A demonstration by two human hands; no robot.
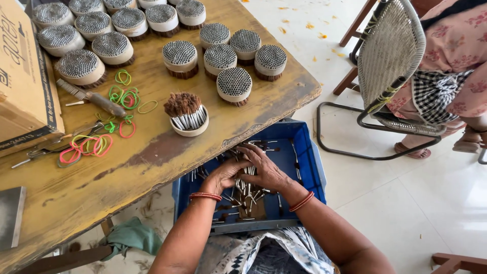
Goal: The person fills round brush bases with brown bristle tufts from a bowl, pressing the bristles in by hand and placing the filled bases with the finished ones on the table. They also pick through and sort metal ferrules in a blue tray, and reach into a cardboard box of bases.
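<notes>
My left hand [224, 175] and my right hand [264, 167] are down in a blue plastic crate [304, 147] on my lap, under the table's edge. Both hands are gathering a bunch of small brushes [247, 178] with silver metal ferrules and brown bristles; the fingers are closed around them. More loose brushes lie scattered on the crate's bottom. On the worn yellow wooden table [152, 152], a small white bowl [190, 127] holds a tilted bundle of the same brushes. Behind it stand several round bundles [234, 84] of brushes, ferrule ends up.
Coloured rubber bands [91, 144] lie on the table by a comb-like tool [94, 99] and metal tweezers [40, 149]. A cardboard box [25, 76] sits at the left. A woven metal chair [390, 66] and a seated person's legs [446, 81] are at the right.
</notes>
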